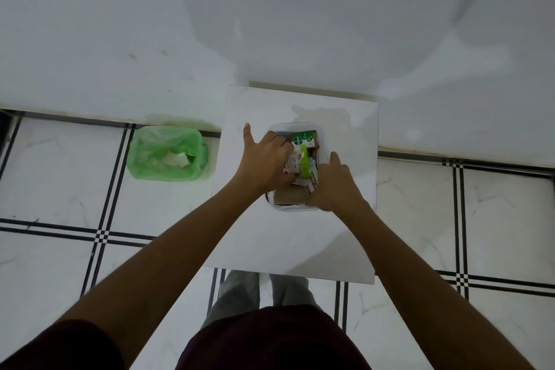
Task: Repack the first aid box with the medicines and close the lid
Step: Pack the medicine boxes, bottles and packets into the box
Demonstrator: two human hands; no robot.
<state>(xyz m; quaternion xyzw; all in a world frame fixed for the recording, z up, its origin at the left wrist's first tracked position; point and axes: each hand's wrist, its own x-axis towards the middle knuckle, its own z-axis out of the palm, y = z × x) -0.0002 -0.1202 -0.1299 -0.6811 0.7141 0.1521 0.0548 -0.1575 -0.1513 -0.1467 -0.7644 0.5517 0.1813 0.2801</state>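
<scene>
Packing step, lid not on yet.

Your left hand (267, 159) was pressed on a white-and-red sachet (292, 163) and lime-green tube (305, 164) inside the clear rectangular plastic first aid box (321, 135) on the white square table (255, 237); fingers hidden, can't tell if clamped. Right hand (335, 186) lay flat, fingers apart, bracing the box's other side. Green-labelled brown bottle (301, 139) sat just beyond your left fingers. Contents looked proud of the rim: press them down next. No lid visible. Green-lined bin (166, 153) well left, clear of you.
</scene>
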